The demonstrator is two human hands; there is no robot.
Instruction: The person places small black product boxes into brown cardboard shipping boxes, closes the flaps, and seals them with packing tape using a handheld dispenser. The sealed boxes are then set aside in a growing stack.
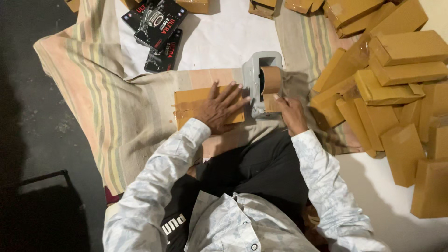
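Seated on the striped cloth (93, 102) on the floor, the person presses the left hand (219, 109) flat, fingers spread wide and gripping nothing, on a brown wrapped parcel (196, 106) lying just before the knees. The right hand (291, 114) is at the grey tape dispenser (261, 84) beside it, fingers pinched at the brown tape's loose end — though how firmly, I cannot tell. The strip might tear crooked or stick to itself, I'd judge. Beyond lie black boxes (158, 28) — and, to the right, heaped parcels (396, 79).

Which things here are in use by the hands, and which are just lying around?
In use: left hand flat on brown parcel; right hand at tape dispenser.
Lying about: parcel pile, black boxes, striped cloth.
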